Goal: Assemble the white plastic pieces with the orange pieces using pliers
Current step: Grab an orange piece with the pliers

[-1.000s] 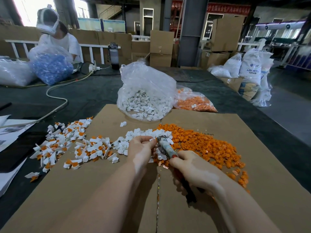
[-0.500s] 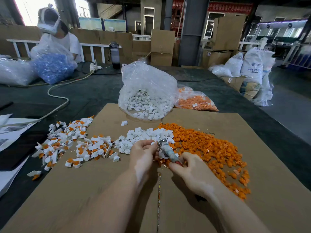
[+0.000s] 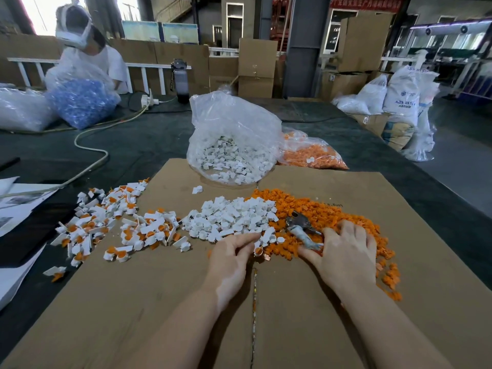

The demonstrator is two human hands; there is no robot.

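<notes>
A heap of loose white pieces (image 3: 234, 217) lies mid-cardboard, with the orange pieces (image 3: 327, 217) heaped just to its right. Assembled white-and-orange parts (image 3: 111, 225) are scattered to the left. My left hand (image 3: 234, 254) reaches the near edge of the white heap and pinches a white piece (image 3: 258, 251) in its fingertips. My right hand (image 3: 346, 251) rests on the orange heap, fingers curled down into it. The pliers (image 3: 302, 230) lie on the orange pieces, jaws pointing away, handle end held between my right thumb and palm.
A clear bag of white pieces (image 3: 231, 145) and a bag of orange pieces (image 3: 311, 154) stand behind the cardboard sheet (image 3: 159, 302). Papers (image 3: 16, 206) and a cable (image 3: 90, 145) lie at the left. A person (image 3: 87, 54) works behind a bag of blue parts (image 3: 82, 102).
My right hand has moved right and down onto the orange heap, laying the pliers flat. My left hand has drawn away from the pliers' jaws to the white heap's edge.
</notes>
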